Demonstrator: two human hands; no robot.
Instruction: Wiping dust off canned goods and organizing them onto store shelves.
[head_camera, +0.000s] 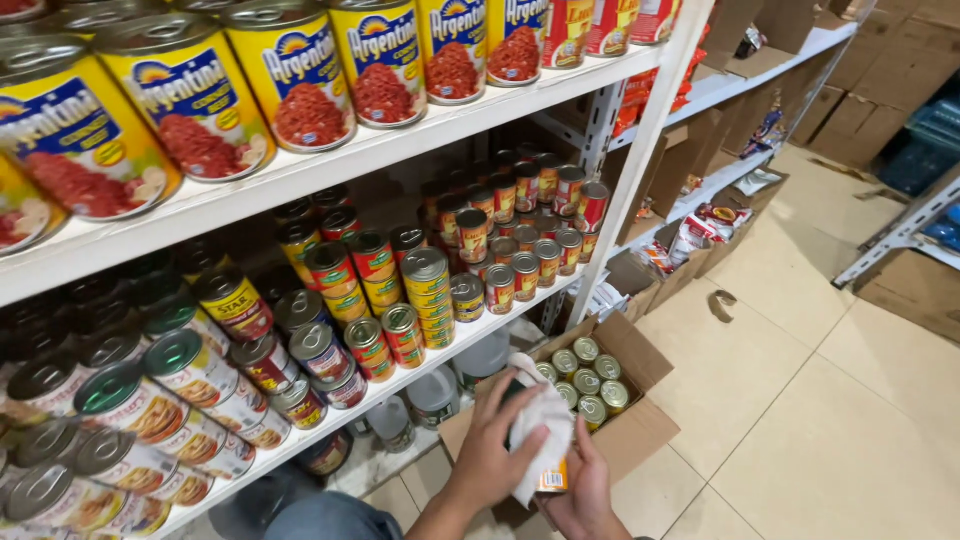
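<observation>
low at the near edge of the scene, beside the white shelf unit (420, 145), a person crouches with both hands raised over an open cardboard box (640, 430) on the tiled floor (850, 400).

left hand (495, 450): fingers spread and pressed against a white cloth (540, 425), wrapping it around a can (552, 478). grip is a grasp on cloth and can together.

right hand (585, 490): cupped under and behind the same can, fingers curled round its lower part. also grasping, not released.

can: mostly hidden by the cloth; only an orange patch of label shows at the bottom. it sits between the two hands, held in the air just near of the box, not resting on anything i can see.

box: flaps open, holds a cluster of small cans with gold lids (585, 380), upright, touching one another. it stands on the floor just right of the bottom shelf.

shelves: top board carries large yellow cans (295, 75) lying tilted toward the viewer in a row. middle board carries many smaller cans, red and green labels (350, 275), some stacked two high, with a tall stack of yellow-label cans (430, 295) near the front edge. far left of that board has cans with green lids (175, 355). bottom level under it holds pale plastic tubs (435, 395), partly in shadow.

far right: more cardboard boxes (870, 90) against the wall; second shelf run with packets (700, 225).
</observation>
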